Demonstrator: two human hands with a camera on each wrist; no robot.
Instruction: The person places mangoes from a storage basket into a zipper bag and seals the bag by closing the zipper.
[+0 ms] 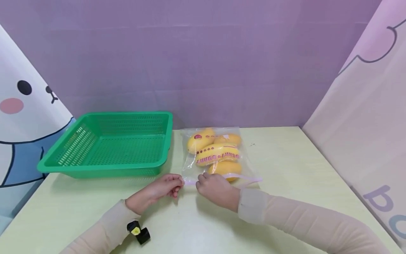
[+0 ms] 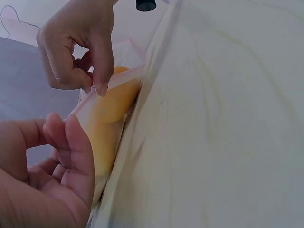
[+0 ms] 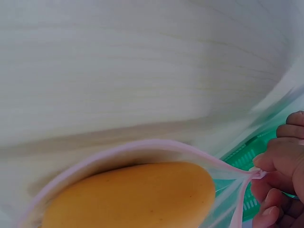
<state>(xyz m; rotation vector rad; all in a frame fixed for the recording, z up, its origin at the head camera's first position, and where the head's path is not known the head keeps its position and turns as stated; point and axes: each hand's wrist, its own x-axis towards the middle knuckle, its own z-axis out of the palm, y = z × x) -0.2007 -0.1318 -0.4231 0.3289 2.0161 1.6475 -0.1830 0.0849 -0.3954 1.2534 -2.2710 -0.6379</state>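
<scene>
I'm parting the bag's [image 1: 219, 155] zip strip, my left hand [image 1: 165, 187] pinching its corner, my right hand [image 1: 215, 188] pinching the lip (mouth gaping already); next, reaching for a mango [image 1: 225, 168].

Bright even light, soft shadows; wrist views blurred close-up.

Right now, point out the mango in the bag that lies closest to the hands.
The plain mango at the bag's open end, just beyond the right hand; the others lie farther back.
</scene>
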